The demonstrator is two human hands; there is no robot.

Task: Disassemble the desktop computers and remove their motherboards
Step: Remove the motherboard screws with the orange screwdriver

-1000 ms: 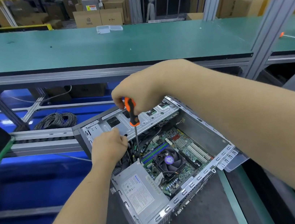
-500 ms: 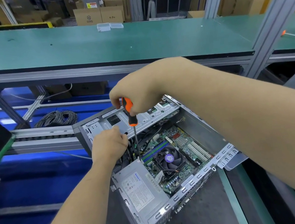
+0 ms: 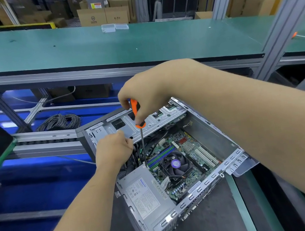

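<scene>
An open grey desktop case (image 3: 227,140) lies on its side on a dark mat. Inside it sit the green motherboard (image 3: 189,145) with a black CPU fan (image 3: 175,164) and a silver power supply (image 3: 145,194). My right hand (image 3: 145,95) grips the orange-and-black handle of a screwdriver (image 3: 137,115), held upright. Its shaft runs down to the far corner of the power supply. My left hand (image 3: 113,150) is curled at the case's left edge, above the black cables; what its fingers hold is hidden.
A metal drive cage (image 3: 148,121) spans the far end of the case. A coil of grey cable (image 3: 60,121) lies on the lower rack to the left. A green workbench shelf (image 3: 98,44) runs across behind, with cardboard boxes (image 3: 106,14) beyond.
Both hands keep their places at the case. The screwdriver stays upright over the power supply corner, and the right hand's grip on the handle shifts slightly.
</scene>
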